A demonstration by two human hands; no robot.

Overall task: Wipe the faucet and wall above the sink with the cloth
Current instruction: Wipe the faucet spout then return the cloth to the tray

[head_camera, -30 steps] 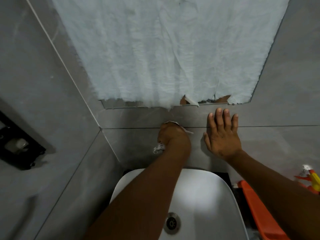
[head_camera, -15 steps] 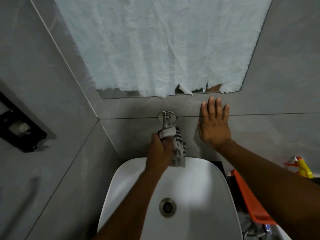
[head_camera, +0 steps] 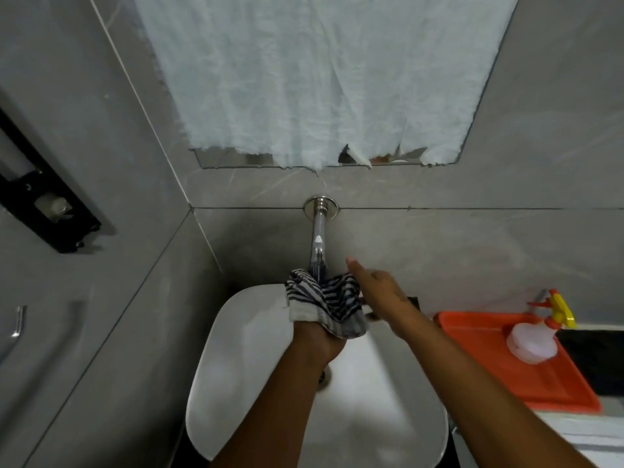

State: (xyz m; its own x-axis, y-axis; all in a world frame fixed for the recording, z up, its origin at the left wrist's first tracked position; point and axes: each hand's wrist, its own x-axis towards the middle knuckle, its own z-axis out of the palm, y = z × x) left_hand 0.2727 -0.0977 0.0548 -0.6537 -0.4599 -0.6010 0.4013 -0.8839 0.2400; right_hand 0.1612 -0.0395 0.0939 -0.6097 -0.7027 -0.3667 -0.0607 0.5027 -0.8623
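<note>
A chrome faucet [head_camera: 317, 231] sticks out of the grey tiled wall [head_camera: 439, 251] above a white sink [head_camera: 243, 359]. My left hand [head_camera: 315, 342] grips a black-and-white striped cloth [head_camera: 326, 300] wrapped around the faucet's outer end, which is hidden by the fabric. My right hand [head_camera: 380, 290] is off the wall, fingers extended, with its fingertips at the right edge of the cloth.
A mirror covered by torn white sheeting [head_camera: 320, 76] hangs above the faucet. An orange tray [head_camera: 479, 359] holding a spray bottle [head_camera: 535, 336] sits right of the sink. A black holder [head_camera: 44, 201] is fixed to the left wall.
My left hand slid the cloth from the faucet's base out to its tip. My right hand left the wall and came down to the cloth.
</note>
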